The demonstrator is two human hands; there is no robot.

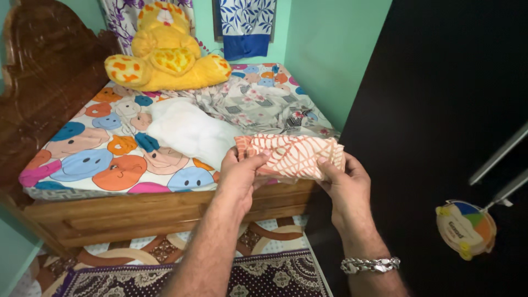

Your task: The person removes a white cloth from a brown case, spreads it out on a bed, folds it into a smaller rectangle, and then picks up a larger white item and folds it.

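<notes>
An orange cloth with a white line pattern (291,155), folded into a small bundle, is held in front of me over the near corner of the bed. My left hand (240,176) grips its left end with the thumb on top. My right hand (344,179) grips its right end; a silver chain bracelet sits on that wrist. Just behind the cloth lies a white garment (190,131) on the bed's colourful face-print sheet (99,159).
A big yellow plush bear (165,52) sits at the head of the wooden bed (137,212). A crumpled grey patterned blanket (264,107) lies on the right half. A dark wardrobe (440,110) stands at the right, with a round colourful tag (465,228). A patterned rug (165,278) covers the floor.
</notes>
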